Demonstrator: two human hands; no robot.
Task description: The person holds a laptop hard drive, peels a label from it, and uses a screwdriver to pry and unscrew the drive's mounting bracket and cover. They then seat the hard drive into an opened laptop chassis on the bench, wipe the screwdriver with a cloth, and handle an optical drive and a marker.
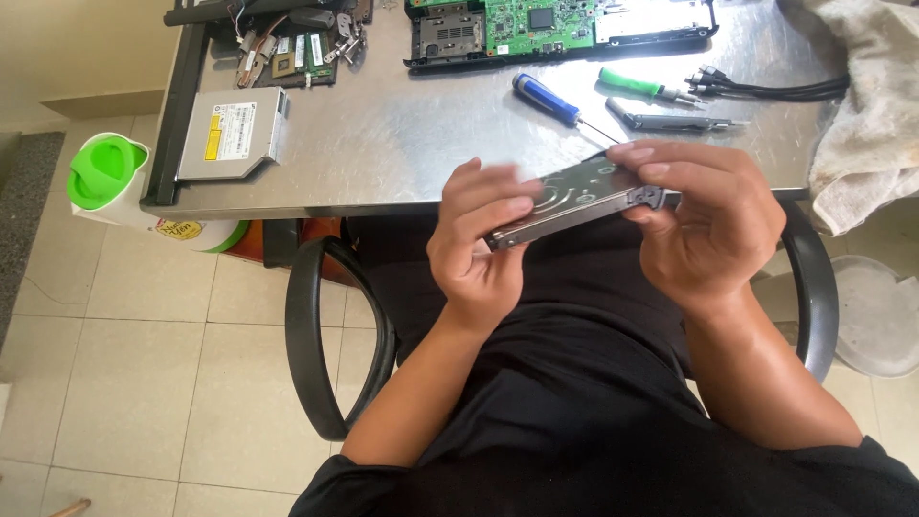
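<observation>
I hold a flat silver hard drive in both hands, just in front of the metal table's near edge and above my lap. My left hand grips its left end, with the fingers curled over the top. My right hand pinches the right end, fingertips on the top face. The drive is tilted, its right end higher.
On the steel table lie a blue screwdriver, a green screwdriver, a grey tool, black cables, an optical drive, circuit boards and an opened laptop base. A cloth hangs at right. A white container with a green lid stands at left.
</observation>
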